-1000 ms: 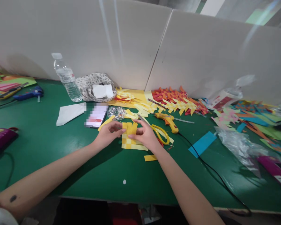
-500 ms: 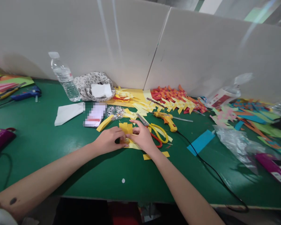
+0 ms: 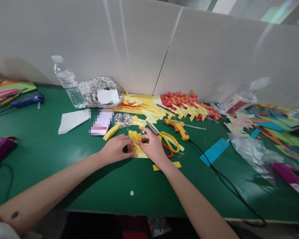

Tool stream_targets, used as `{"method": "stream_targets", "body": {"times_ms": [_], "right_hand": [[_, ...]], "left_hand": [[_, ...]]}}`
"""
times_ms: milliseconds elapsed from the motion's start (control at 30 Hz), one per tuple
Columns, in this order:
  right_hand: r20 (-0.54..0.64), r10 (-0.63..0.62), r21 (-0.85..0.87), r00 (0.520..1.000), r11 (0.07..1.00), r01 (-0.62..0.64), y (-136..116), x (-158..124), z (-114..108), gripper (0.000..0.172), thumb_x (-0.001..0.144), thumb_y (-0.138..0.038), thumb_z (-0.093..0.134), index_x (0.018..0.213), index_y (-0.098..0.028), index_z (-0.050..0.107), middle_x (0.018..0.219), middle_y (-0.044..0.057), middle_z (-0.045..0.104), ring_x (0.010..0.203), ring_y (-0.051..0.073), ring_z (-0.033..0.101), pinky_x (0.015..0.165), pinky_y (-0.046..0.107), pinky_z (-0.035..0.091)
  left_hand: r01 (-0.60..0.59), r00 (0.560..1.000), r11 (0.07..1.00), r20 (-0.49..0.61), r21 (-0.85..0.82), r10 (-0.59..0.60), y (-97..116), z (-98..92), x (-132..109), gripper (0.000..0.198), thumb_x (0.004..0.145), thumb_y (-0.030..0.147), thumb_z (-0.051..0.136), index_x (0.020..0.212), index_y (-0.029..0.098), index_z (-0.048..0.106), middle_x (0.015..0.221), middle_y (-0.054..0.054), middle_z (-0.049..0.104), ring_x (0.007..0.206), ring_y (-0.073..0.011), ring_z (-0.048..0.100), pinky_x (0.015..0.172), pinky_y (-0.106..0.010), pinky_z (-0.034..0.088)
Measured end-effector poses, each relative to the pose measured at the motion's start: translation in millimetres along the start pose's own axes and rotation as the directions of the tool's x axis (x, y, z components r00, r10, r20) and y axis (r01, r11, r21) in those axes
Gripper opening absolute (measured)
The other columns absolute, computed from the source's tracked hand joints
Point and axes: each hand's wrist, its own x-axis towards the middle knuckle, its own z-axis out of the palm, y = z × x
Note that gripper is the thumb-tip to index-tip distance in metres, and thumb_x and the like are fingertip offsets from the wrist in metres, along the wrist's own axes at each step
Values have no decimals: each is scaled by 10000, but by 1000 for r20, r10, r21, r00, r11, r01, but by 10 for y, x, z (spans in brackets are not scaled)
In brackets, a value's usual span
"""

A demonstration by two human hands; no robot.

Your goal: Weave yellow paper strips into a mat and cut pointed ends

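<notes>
A woven piece of yellow paper strips (image 3: pixel 136 141) lies on the green table (image 3: pixel 40 152) between my hands. My left hand (image 3: pixel 117 148) has its fingers curled onto the piece's left edge. From the right, my right hand (image 3: pixel 151 146) pinches it with fingertips pressed on the strips. Most of the weave is hidden under my fingers. Yellow-handled scissors (image 3: pixel 168 139) lie just right of my right hand, and a loose yellow strip (image 3: pixel 111 131) lies above my left hand.
A yellow glue gun (image 3: pixel 178 127) with a black cord (image 3: pixel 221 179), finished red and yellow paper fish (image 3: pixel 186 106), a water bottle (image 3: pixel 68 83), a phone (image 3: pixel 101 122), a dish of googly eyes (image 3: pixel 124 119), a blue paper strip (image 3: pixel 214 151) and crumpled plastic (image 3: pixel 254 152) surround the work area.
The woven piece was lifted and spread a second ago; it is now lower and folded tighter between my hands, which have closed together over it.
</notes>
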Motion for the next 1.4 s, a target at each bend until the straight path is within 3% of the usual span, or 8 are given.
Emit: {"method": "stream_targets", "body": {"times_ms": [300,567,667,800,933,1100,1267,1400], "right_hand": [[-26,-43,-107,999,993,40,10,3,1,527,696,-175,642,1198,-247,494,893,23,682,890,205,629,795,369,487],[-84,-190,-238,978,957,166,-11,8,-27,570,687,-178,628,1236,-214,479,1225,77,566,1177,248,473,996,430,403],[-14,-249,-251,968,938,238,4,7,-30,605,729,-158,560,1315,-209,414,1321,74,502,1257,228,404,1043,417,364],[140,-201,-281,969,931,234,14,13,-22,559,804,-184,467,1356,-190,381,1348,97,484,1290,233,375,1044,439,352],[203,-190,-313,961,917,248,-44,44,-37,500,851,-188,407,1350,-168,387,1300,114,530,1242,243,428,1037,483,326],[118,-268,-284,956,914,291,-84,98,-45,404,847,-246,487,1249,-200,475,1080,72,651,1073,220,544,990,449,363],[137,-278,-308,951,900,308,-60,132,-18,430,854,-272,486,1278,-217,435,1166,72,624,1171,240,493,1055,537,240],[75,-293,-285,953,910,302,-54,135,-22,372,847,-235,483,1218,-219,485,991,32,667,1023,210,568,1047,499,278]], "left_hand": [[-23,999,1000,44,-11,23,9,-21,5,336,786,521,569,751,189,542,758,-10,573,738,-165,518,627,-270,398],[-12,1000,996,1,83,12,-5,-17,2,386,752,580,566,782,197,526,800,-27,566,755,-192,525,637,-303,413],[32,999,992,-47,124,-26,-12,-10,-4,495,700,642,575,903,195,511,891,-49,579,819,-225,532,710,-354,433],[85,996,987,-52,136,-78,-7,-7,0,536,680,665,572,925,197,478,904,-51,580,840,-237,536,734,-375,435],[116,993,986,-26,119,-113,0,-14,10,519,663,669,582,868,204,478,875,-42,581,816,-233,541,706,-363,434],[136,990,988,-38,79,-134,-6,-10,13,533,644,664,598,883,200,488,876,-48,576,831,-237,547,713,-364,439],[119,993,990,-21,75,-118,-8,-14,19,530,657,669,584,868,193,484,876,-53,578,837,-243,536,726,-382,444],[133,991,989,-16,65,-132,-5,-22,24,537,646,666,598,877,194,486,891,-56,581,848,-250,541,727,-390,451]]}}
